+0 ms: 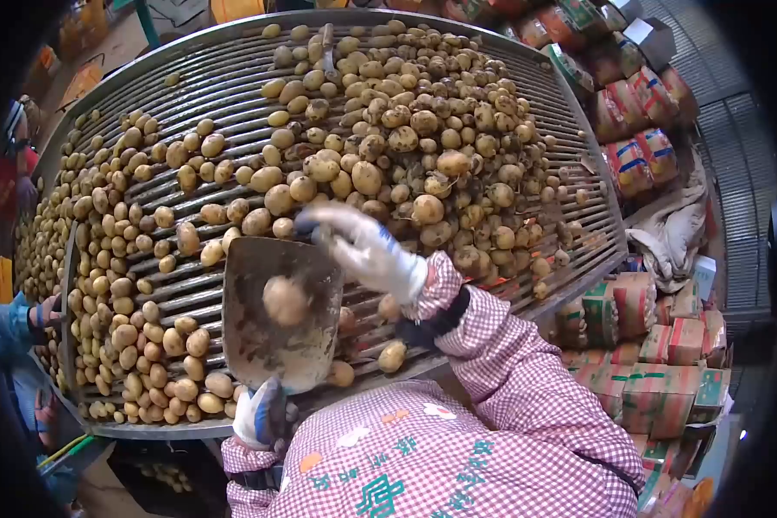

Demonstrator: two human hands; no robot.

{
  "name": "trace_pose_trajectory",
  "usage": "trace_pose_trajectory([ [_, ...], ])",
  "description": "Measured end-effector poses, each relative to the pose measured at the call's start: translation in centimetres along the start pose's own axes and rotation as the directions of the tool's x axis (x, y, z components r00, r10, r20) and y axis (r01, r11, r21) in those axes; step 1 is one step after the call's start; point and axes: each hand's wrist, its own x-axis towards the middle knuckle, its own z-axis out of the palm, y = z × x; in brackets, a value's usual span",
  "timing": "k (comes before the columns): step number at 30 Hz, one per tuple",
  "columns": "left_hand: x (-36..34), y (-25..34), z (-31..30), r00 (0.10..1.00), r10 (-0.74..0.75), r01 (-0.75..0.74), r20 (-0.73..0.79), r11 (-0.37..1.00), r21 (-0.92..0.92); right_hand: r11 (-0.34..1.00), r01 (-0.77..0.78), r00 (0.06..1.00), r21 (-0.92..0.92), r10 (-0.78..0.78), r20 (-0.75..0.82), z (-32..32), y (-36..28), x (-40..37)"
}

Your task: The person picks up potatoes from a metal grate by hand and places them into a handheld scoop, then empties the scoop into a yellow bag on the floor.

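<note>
My left hand point(263, 416), in a white and dark-blue work glove, is closed at the near end of a muddy metal scoop point(311, 354); the handle itself is hidden. The scoop lies on the slatted bars with its broad end facing away from me. A single potato point(287, 300), smeared by motion, is over the scoop's pan. At the scoop's far right corner, my right hand point(363, 246) reaches out in a matching glove. Its fingers are stretched and somewhat blurred, and no potato shows in them. A large pile of dirty potatoes point(427, 209) lies just beyond it.
More potatoes point(125, 335) spread over the left of the slatted metal table point(207, 95). A knife-like tool point(328, 50) lies at the far side. Stacked red and green cartons point(665, 388) stand at right. Another person's hand point(47, 311) is at the left edge.
</note>
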Motion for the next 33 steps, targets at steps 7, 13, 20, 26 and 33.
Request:
trace_pose_trajectory([
  [7,0.0,-1.5,-1.1,0.645,0.764,-0.568,0.003,0.477,0.671,0.347,-0.330,0.871,-0.878,0.470,-0.141,-4.1,5.4,4.7],
  [13,-0.5,-1.2,-0.4,0.991,0.126,-0.115,-0.042,0.974,0.194,0.845,-0.173,0.984,-0.506,0.124,-0.129,-2.2,2.0,2.1],
  [20,-0.8,-5.5,-1.9,0.932,0.340,-0.362,0.125,0.879,0.310,0.271,-0.184,0.982,-0.945,0.006,-0.190,-6.8,1.0,-4.7],
  [26,-1.4,-3.3,-0.2,1.000,0.011,-0.012,0.022,0.998,0.064,0.506,-0.353,0.935,-0.787,0.159,-0.317,-10.1,4.6,-8.3],
  [33,-2.4,0.3,1.3,0.994,0.037,-0.019,-0.107,0.987,0.160,0.446,-0.059,0.828,0.893,0.522,-0.206,-7.6,0.5,-9.5],
])
